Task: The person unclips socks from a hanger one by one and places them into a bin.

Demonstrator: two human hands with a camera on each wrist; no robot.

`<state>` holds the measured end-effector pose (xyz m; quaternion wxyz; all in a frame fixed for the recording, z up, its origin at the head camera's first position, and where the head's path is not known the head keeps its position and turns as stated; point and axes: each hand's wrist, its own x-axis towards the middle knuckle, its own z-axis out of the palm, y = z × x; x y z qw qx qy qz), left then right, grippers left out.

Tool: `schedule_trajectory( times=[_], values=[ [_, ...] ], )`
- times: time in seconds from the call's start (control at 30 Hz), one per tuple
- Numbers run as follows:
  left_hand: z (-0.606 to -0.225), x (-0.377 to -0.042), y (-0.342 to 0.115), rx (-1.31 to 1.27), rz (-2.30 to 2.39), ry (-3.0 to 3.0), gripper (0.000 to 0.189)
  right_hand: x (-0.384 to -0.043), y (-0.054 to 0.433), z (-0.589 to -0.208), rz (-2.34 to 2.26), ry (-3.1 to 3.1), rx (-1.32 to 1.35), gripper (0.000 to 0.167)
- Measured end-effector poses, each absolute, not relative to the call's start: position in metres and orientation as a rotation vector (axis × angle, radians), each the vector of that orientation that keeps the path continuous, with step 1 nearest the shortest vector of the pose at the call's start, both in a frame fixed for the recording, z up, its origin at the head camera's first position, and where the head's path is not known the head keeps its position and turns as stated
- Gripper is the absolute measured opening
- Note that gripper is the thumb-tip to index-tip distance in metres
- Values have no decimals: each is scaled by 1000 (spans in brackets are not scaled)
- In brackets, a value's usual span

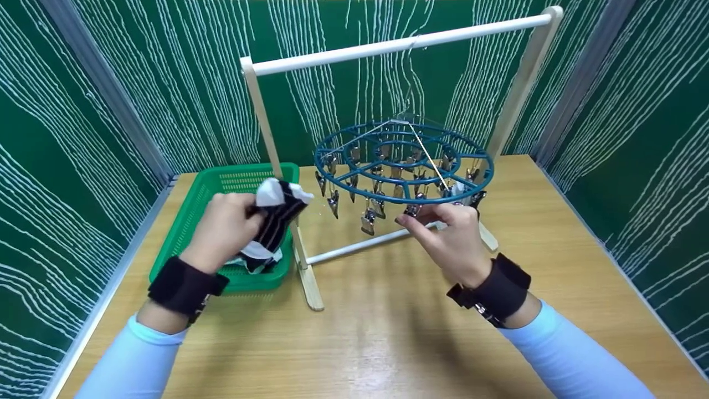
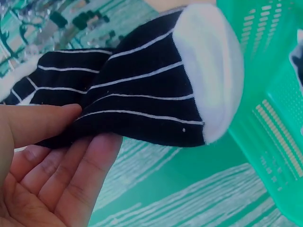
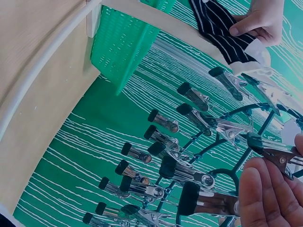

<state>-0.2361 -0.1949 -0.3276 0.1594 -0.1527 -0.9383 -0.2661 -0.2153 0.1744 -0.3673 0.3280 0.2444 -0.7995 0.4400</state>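
Note:
My left hand [image 1: 224, 233] pinches a black sock [image 2: 142, 90] with thin white stripes and white end parts, held up over the basket's right side. In the left wrist view the thumb lies on top of the cloth and the fingers beneath. At the front rim of a round blue clip hanger [image 1: 360, 192], my right hand [image 1: 453, 244] grips a metal clip [image 3: 274, 150] with dark tips between thumb and fingers. Several similar clips [image 1: 368, 220] dangle from the hanger's rings. The sock is apart from the clips.
A wooden stand with a white crossbar [image 1: 343, 54] carries the hanger by its hook. Its lower bar [image 1: 360, 248] runs just above the table [image 1: 376, 332]. Behind the left hand stands a green basket [image 1: 177, 238] with more black-and-white cloth [image 1: 257, 265]. Green walls enclose the table.

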Motion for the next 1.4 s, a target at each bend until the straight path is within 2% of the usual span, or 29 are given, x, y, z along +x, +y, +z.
schedule_trajectory(
  times=[0.13, 0.43, 0.6, 0.83, 1.1, 1.4],
  values=[
    [-323, -242, -208, -363, -744, -2713, 14, -215, 174, -367, 1163, -2088, 644, 11],
    [-316, -263, -236, -258, -633, -2774, 28, -215, 173, -368, 1154, -2097, 629, 12],
    [-326, -281, -251, -240, -465, -2771, 21, -215, 173, -369, 1157, -2099, 635, 11],
    [-344, -304, -260, -200, -248, -2849, 31, -214, 173, -369, 1168, -2097, 637, 10],
    [-372, -325, -260, -296, -44, -2879, 22, -215, 172, -369, 1165, -2091, 654, 7],
    [-406, -337, -248, -525, 103, -3064, 10, -215, 173, -369, 1165, -2102, 649, 11]
  ],
)
